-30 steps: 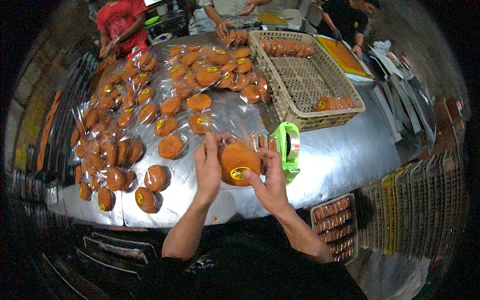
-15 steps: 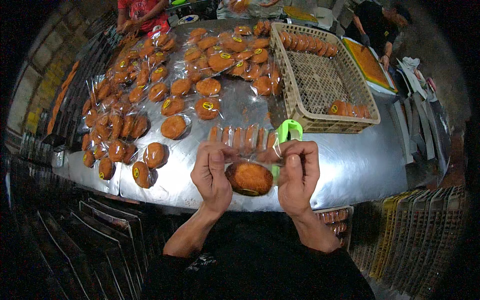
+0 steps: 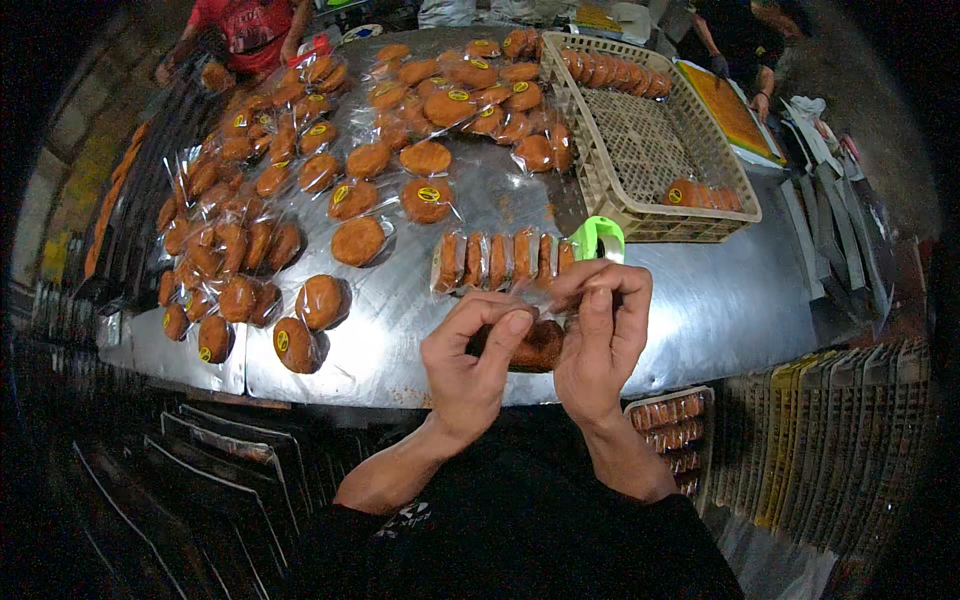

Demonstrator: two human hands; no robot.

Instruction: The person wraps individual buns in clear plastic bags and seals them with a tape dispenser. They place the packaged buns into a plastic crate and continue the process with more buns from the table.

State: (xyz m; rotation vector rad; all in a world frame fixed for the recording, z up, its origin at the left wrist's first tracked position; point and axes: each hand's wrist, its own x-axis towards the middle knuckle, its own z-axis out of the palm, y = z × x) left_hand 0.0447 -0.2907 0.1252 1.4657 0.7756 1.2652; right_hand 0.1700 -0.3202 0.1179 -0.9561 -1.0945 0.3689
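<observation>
Low over the near table edge, my left hand (image 3: 466, 365) pinches the top of a clear plastic bag (image 3: 535, 293), thumb against fingers. My right hand (image 3: 602, 345) grips the same bag's other side with curled fingers. Inside hangs a round brown bun (image 3: 537, 347), partly hidden behind both hands. Just beyond them a row of bagged buns (image 3: 498, 262) stands on edge. A bright green tape dispenser (image 3: 600, 238) sits at the right end of that row, near my right fingertips.
Many bagged buns (image 3: 427, 200) with yellow stickers cover the left and far metal table (image 3: 700, 320). A beige plastic crate (image 3: 660, 225) with buns stands at far right, beside a tray of yellow cake (image 3: 725, 110). Two people work across the table. Stacked crates (image 3: 830, 440) stand at lower right.
My hands have drawn closer together, the left moving right, bunching the bag's top over the bun. The view has shifted slightly. The person in red at far left now holds a bun.
</observation>
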